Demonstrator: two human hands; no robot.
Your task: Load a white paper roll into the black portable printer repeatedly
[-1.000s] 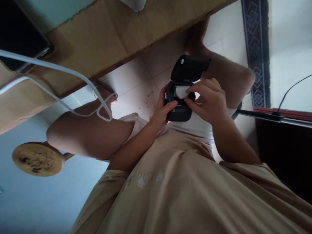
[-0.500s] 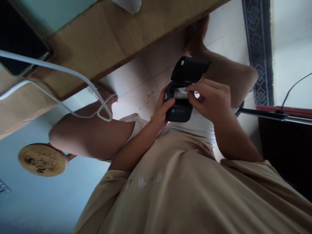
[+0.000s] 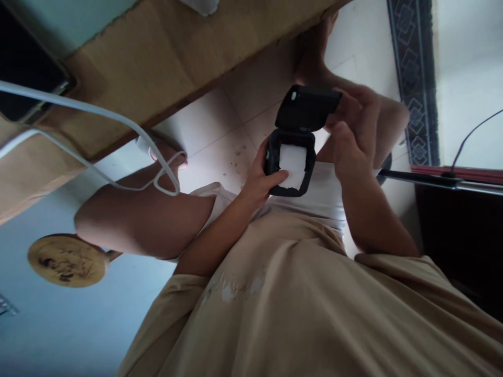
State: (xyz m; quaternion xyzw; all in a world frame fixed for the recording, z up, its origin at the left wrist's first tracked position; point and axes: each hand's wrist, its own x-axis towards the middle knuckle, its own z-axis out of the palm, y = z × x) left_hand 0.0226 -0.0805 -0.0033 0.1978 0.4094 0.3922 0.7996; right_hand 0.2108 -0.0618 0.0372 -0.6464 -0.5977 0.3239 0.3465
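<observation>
My left hand grips a small black portable printer over my lap, its thumb pressing on the strip of white paper inside. The paper lies flat across the printer's opening and its lower end looks ragged. The black lid is swung up on the far side. Beside the lid's right edge is my right hand, slightly blurred, thumb apart from the fingers and nothing visible in it. Whether its fingertips touch the lid I cannot tell.
A wooden table edge crosses the upper left, with a black device on it. A white cable loops down in front. A round wooden stool stands at the left, a metal pole at the right.
My right hand has let go of the paper and moved up and right to beside the lid. The paper now lies over the printer's front part, and my left thumb has shifted onto it.
</observation>
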